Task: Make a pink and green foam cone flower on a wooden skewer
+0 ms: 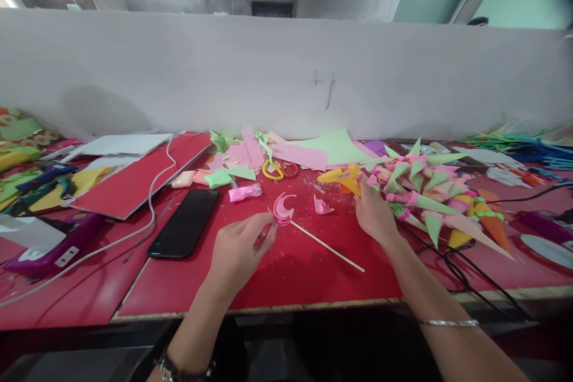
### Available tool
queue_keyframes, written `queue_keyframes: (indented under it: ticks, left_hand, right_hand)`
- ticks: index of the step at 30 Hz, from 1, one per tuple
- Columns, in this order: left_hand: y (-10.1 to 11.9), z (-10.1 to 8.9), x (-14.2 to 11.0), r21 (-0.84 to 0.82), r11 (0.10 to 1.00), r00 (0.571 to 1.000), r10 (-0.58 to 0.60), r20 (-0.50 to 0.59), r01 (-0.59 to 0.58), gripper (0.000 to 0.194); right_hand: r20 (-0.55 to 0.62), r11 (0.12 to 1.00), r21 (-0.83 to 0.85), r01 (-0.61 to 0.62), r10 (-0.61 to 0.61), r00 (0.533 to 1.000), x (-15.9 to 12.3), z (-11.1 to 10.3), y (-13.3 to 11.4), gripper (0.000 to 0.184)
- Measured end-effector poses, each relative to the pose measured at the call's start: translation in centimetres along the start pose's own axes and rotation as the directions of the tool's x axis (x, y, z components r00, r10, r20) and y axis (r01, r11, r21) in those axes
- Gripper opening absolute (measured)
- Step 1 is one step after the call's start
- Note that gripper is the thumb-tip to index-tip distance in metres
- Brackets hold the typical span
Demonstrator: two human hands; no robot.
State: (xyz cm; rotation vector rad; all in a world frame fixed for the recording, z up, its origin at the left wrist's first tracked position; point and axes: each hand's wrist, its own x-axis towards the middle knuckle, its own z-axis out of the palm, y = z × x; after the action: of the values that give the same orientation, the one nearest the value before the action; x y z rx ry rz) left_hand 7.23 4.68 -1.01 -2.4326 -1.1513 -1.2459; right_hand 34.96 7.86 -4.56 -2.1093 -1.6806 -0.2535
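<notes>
My left hand (242,248) is closed, with its fingertips pinched at the left edge of a pink paper flower (283,210). Curled petals leave a crescent-shaped gap in the flower, which is low over the red table. A thin wooden stick (329,246) runs from the flower down to the right. My right hand (375,215) is wrapped round the handle of a yellow hot glue gun (341,175), whose nozzle points left. Between the hands lies a small folded pink paper piece (322,205).
Beside my right forearm rests a bunch of pink and green paper flowers (425,185), with black cables (456,262) below. A black phone (183,224), clay packets (245,192), scissors (273,170) and paper scraps (304,154) lie around. A white partition (201,71) stands behind.
</notes>
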Motion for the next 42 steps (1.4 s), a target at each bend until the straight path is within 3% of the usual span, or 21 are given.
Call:
queue_keyframes:
  ticks: [6, 11, 16, 26, 42]
  left_hand:
    - [-1.2, -0.5, 0.0, 0.185, 0.973, 0.990, 0.133, 0.050, -0.140, 0.014]
    - [-1.4, -0.6, 0.0, 0.275, 0.943, 0.981, 0.163, 0.106, -0.186, 0.016]
    - [-1.6, -0.6, -0.1, 0.270, 0.944, 0.980, 0.167, 0.113, -0.192, 0.016]
    - [-1.4, -0.6, 0.0, 0.306, 0.937, 0.985, 0.153, 0.076, -0.169, 0.015]
    - [-1.3, -0.6, 0.0, 0.319, 0.932, 0.985, 0.158, 0.064, -0.170, 0.016]
  right_hand:
    - [-0.121, 0.969, 0.214, -0.120, 0.149, 0.981, -1.0, -3.0, -1.3, 0.040]
    - [-0.128, 0.927, 0.373, 0.035, 0.014, 0.992, -2.8, -5.4, -2.4, 0.039]
    - [-0.161, 0.914, 0.358, 0.190, -0.140, 0.977, -4.0, -6.6, -3.4, 0.052]
    - [-0.207, 0.925, 0.194, 0.328, -0.288, 0.935, -4.4, -5.8, -3.5, 0.049]
    - [-0.222, 0.923, 0.137, 0.360, -0.326, 0.919, -4.4, -5.6, -3.2, 0.043]
